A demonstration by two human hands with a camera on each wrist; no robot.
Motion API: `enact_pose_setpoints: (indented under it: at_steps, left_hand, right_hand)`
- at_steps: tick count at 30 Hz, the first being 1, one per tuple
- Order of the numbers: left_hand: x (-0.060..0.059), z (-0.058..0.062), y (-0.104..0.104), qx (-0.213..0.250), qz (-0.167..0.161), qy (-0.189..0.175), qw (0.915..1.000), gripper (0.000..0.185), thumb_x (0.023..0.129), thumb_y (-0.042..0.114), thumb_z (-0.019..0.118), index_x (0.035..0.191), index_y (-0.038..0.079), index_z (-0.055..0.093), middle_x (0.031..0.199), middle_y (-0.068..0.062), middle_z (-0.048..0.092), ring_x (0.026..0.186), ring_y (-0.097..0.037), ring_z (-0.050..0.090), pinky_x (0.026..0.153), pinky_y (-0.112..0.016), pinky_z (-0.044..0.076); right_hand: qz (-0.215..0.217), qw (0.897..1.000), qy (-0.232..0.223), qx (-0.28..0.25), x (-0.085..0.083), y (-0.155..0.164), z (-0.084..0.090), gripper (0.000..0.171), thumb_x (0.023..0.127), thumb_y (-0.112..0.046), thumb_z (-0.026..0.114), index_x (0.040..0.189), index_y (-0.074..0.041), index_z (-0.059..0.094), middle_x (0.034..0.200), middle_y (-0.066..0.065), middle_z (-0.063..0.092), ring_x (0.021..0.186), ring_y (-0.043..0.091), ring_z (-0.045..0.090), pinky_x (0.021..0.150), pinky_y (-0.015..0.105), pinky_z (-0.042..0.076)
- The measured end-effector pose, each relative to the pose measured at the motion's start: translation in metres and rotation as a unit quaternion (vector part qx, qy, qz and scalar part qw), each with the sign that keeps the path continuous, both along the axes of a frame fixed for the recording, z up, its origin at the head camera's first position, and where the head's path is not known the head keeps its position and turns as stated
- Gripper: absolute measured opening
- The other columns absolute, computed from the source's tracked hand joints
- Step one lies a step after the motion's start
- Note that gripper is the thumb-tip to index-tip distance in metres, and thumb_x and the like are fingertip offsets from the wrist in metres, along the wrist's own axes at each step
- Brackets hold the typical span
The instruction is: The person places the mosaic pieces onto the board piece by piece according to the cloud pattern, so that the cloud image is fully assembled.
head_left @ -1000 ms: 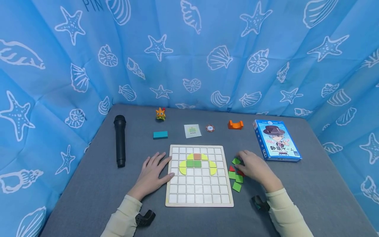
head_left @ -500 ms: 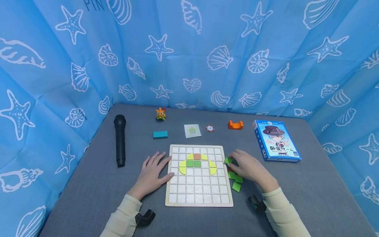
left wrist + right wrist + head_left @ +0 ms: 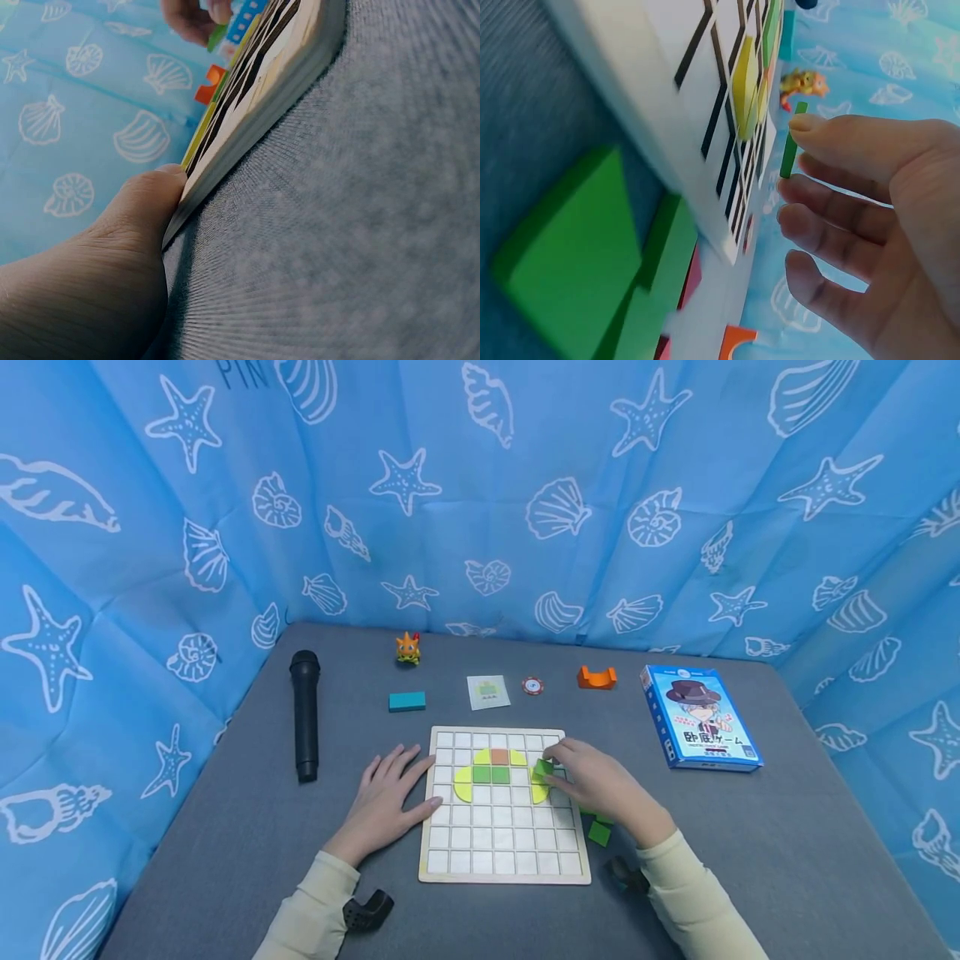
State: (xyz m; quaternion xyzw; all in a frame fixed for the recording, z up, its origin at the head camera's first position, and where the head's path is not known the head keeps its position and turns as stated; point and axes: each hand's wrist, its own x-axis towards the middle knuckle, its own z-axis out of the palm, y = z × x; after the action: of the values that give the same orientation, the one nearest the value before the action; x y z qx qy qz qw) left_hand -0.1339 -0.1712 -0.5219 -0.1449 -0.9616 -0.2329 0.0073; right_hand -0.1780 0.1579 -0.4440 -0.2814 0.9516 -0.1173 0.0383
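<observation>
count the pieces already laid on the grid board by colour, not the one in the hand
On the grid board, leaving out the green tile pinched by the right hand:
yellow pieces: 4
green squares: 2
orange square: 1
Total: 7

Right hand (image 3: 877, 225) pinching thin green tile (image 3: 792, 142) above gridded board (image 3: 667, 112), blurred green pieces (image 3: 577, 255) perhaps alongside
</observation>
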Motion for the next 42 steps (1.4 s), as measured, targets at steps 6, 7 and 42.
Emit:
enact_pose_setpoints:
  at_steps: [6, 7, 42]
  left_hand:
    - [0.000, -0.001, 0.000, -0.003, 0.000, -0.003, 1.0000, 0.070, 0.090, 0.067, 0.045, 0.149, 0.031, 0.034, 0.156, -0.003, 0.029, 0.146, -0.028, 0.018, 0.114, -0.057, 0.011]
    - [0.000, -0.001, 0.000, -0.003, 0.000, -0.003, 1.0000, 0.070, 0.090, 0.067, 0.045, 0.149, 0.031, 0.034, 0.156, -0.003, 0.029, 0.146, -0.028, 0.018, 0.114, -0.057, 0.011]
    - [0.000, 0.000, 0.000, -0.001, 0.002, -0.002, 1.0000, 0.070, 0.090, 0.066, 0.046, 0.149, 0.031, 0.035, 0.156, -0.002, 0.028, 0.146, -0.028, 0.018, 0.114, -0.057, 0.010]
  right_hand:
    - [0.013, 1.000, -0.006, -0.005, 0.002, -0.014, -0.001, 0.030, 0.086, -0.023, 0.073, 0.115, -0.016, 0.066, 0.107, -0.002, 0.065, 0.093, 0.011, 0.059, 0.084, 0.033, 0.054]
    - [0.017, 1.000, -0.003, -0.002, 0.002, -0.016, -0.001, 0.030, 0.086, -0.023, 0.073, 0.114, -0.016, 0.066, 0.106, -0.002, 0.065, 0.092, 0.011, 0.059, 0.084, 0.032, 0.054]
    - [0.051, 0.998, 0.036, 0.023, -0.001, -0.034, -0.010, 0.024, 0.083, -0.019, 0.076, 0.106, -0.016, 0.070, 0.095, -0.005, 0.065, 0.083, 0.007, 0.054, 0.077, 0.026, 0.053]
